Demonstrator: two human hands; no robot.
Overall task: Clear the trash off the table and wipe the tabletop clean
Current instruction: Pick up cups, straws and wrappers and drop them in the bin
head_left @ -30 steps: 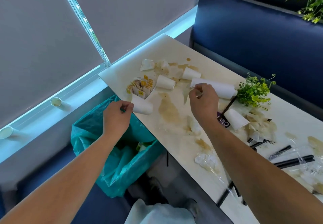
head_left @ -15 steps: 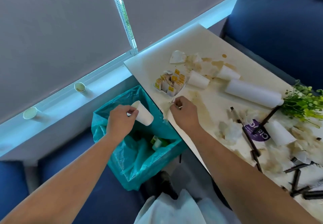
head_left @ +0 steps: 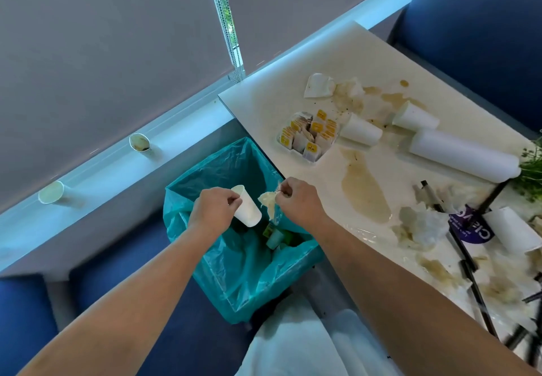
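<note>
Left hand [head_left: 212,210] and right hand [head_left: 300,201] both pinching

**Grey blind, blue seats**

A grey roller blind [head_left: 102,53] covers the window across the far left. Its bead chain [head_left: 225,24] hangs down to the pale sill [head_left: 96,167], where daylight glows in a thin strip. A blue padded bench back [head_left: 484,38] stands at the far right, and more blue cushions [head_left: 20,317] lie at the near left.

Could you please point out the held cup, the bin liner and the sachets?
held cup [head_left: 247,208], head view, side wall.
bin liner [head_left: 234,167], head view, far inner wall.
sachets [head_left: 316,126], head view, a middle sachet's yellow label.
</note>
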